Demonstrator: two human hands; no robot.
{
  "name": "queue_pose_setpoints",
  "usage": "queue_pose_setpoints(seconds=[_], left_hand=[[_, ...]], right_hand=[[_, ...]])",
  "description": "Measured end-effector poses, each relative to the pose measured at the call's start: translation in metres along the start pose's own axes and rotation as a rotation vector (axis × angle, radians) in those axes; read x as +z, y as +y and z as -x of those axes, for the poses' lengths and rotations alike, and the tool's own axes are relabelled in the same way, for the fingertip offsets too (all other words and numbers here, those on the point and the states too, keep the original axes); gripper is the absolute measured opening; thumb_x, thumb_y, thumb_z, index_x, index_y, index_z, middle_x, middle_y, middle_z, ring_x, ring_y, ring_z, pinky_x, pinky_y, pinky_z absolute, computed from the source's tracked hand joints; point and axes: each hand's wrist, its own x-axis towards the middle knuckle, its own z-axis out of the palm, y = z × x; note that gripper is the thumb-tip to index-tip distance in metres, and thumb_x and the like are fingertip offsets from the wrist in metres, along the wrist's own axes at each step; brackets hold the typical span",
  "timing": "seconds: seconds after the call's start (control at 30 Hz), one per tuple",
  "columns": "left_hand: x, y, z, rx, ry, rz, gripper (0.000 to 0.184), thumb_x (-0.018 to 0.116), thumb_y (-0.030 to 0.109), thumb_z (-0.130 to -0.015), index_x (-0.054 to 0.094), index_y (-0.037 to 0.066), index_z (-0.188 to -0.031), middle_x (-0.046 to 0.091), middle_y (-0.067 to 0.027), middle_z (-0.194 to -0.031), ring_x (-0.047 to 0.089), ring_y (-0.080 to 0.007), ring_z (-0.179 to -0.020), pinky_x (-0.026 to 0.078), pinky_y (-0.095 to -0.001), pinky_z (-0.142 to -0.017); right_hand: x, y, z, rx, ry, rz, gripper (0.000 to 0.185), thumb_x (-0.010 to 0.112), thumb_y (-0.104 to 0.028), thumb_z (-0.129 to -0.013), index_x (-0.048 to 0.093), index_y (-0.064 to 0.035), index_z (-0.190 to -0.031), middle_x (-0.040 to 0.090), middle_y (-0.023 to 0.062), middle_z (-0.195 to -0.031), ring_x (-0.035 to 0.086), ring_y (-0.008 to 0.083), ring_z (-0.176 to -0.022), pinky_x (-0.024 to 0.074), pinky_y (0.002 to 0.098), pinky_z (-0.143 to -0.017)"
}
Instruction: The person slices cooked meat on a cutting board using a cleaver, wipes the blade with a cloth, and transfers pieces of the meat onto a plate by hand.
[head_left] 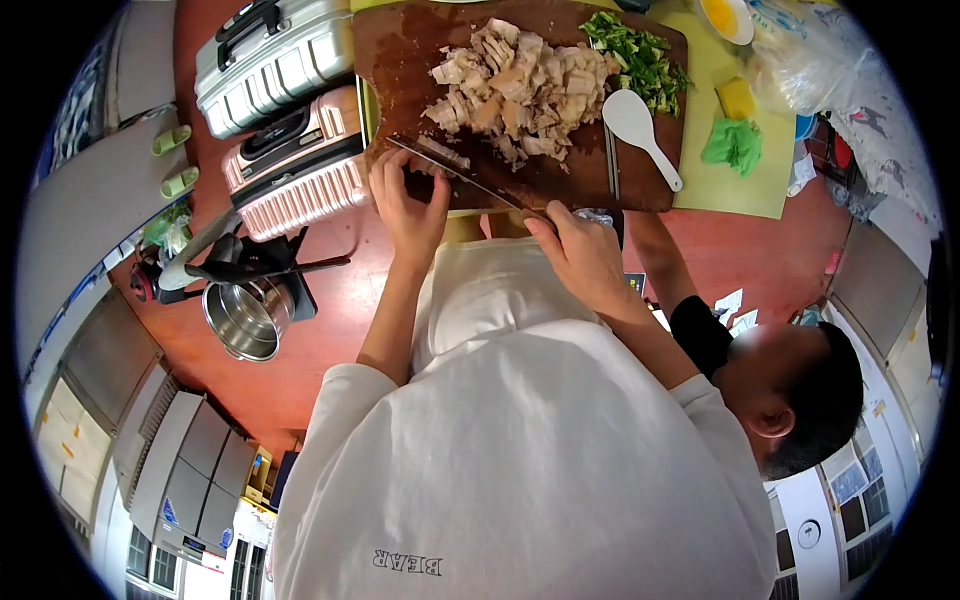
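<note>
My right hand (pixel 577 245) is closed around the handle of a knife (pixel 470 178), whose blade runs up and left over the near edge of a brown cutting board (pixel 400 60). At the blade's far end my left hand (pixel 408 208) presses its bent fingers on a piece of meat (pixel 446 152). The blade lies against or just above that piece; I cannot tell which. Farther back on the board is a heap of sliced cooked meat (pixel 520 90). Chopped green peppers (pixel 640 62) lie at the right, beside a white rice paddle (pixel 632 125) and a pair of chopsticks (pixel 611 165).
Two suitcases, one silver (pixel 280 60) and one pink (pixel 300 165), stand left of the board. A steel pot (pixel 247 318) is lower left. A green bag (pixel 733 146), yellow sponge (pixel 736 99) and bowl (pixel 725 18) sit right. Another person (pixel 790 395) is close at my right.
</note>
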Motion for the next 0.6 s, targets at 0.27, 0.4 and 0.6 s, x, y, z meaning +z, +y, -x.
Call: queue_pose_setpoints(seconds=[0.27,0.4,0.6], left_hand=[[0.0,-0.001,-0.002,-0.003,0.012,-0.036,0.043,0.076,0.0,-0.073,0.058,-0.001,-0.112,0.058,-0.016,-0.105,0.056,-0.0341,-0.1,0.045,-0.0416,-0.089],[0.002,-0.003,-0.006,0.046,0.001,-0.048,0.042,0.075,0.0,-0.072,0.058,-0.001,-0.111,0.059,-0.016,-0.104,0.056,-0.0345,-0.097,0.046,-0.0417,-0.088],[0.002,-0.008,-0.005,-0.005,-0.012,0.007,0.042,0.076,-0.001,-0.071,0.059,-0.001,-0.11,0.06,-0.0158,-0.103,0.058,-0.0332,-0.094,0.048,-0.0403,-0.085]], right_hand=[[0.002,0.0,-0.004,0.006,-0.012,0.033,0.034,0.061,-0.038,-0.098,0.059,-0.0063,-0.086,0.066,0.0168,-0.067,0.065,0.0386,-0.057,0.0503,0.0469,-0.05],[0.0,0.0,-0.004,0.009,-0.044,0.004,0.033,0.058,-0.033,-0.101,0.056,-0.0023,-0.092,0.063,0.0205,-0.067,0.063,0.0422,-0.062,0.0468,0.0488,-0.052],[0.01,-0.009,-0.015,0.003,0.012,0.09,0.039,0.06,-0.04,-0.099,0.058,-0.0045,-0.083,0.065,0.0169,-0.065,0.066,0.0381,-0.058,0.0516,0.0473,-0.052]])
